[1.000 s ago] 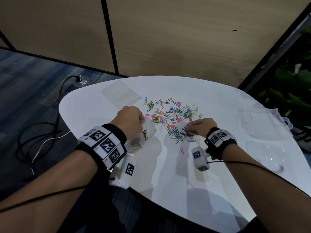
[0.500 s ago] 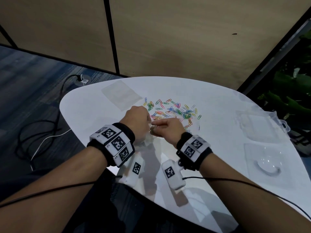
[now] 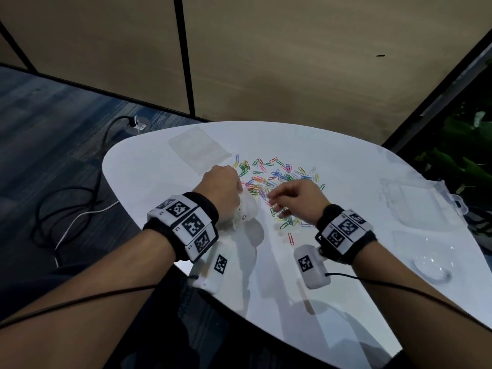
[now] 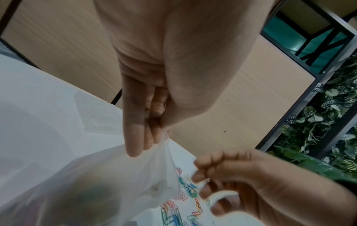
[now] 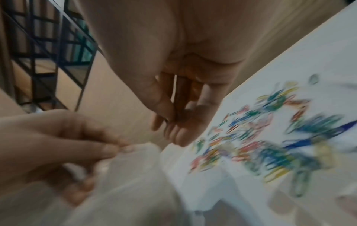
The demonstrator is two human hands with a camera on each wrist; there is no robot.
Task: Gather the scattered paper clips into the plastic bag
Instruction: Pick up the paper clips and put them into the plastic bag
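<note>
Several coloured paper clips point(image 3: 277, 177) lie scattered on the white table point(image 3: 346, 155). My left hand point(image 3: 239, 190) pinches the rim of the clear plastic bag point(image 3: 249, 209), which sits on the table left of the pile with some clips inside. In the left wrist view its fingers point(image 4: 139, 137) hold the bag point(image 4: 96, 183) up by the edge. My right hand point(image 3: 274, 203) hovers just right of the bag, over the near clips, fingers loose and nothing visible in them. The right wrist view is blurred: right hand point(image 5: 173, 126), clips point(image 5: 260, 137), bag point(image 5: 125, 183).
A second flat clear bag point(image 3: 198, 150) lies at the table's far left. Clear plastic boxes point(image 3: 415, 201) and a clear lid point(image 3: 431, 259) sit at the right. One red clip point(image 3: 291, 238) lies apart, nearer me. Cables point(image 3: 66, 209) trail on the floor to the left.
My right hand went from the pile to the bag's mouth and has now drawn back right over the clips. The left hand kept hold of the bag.
</note>
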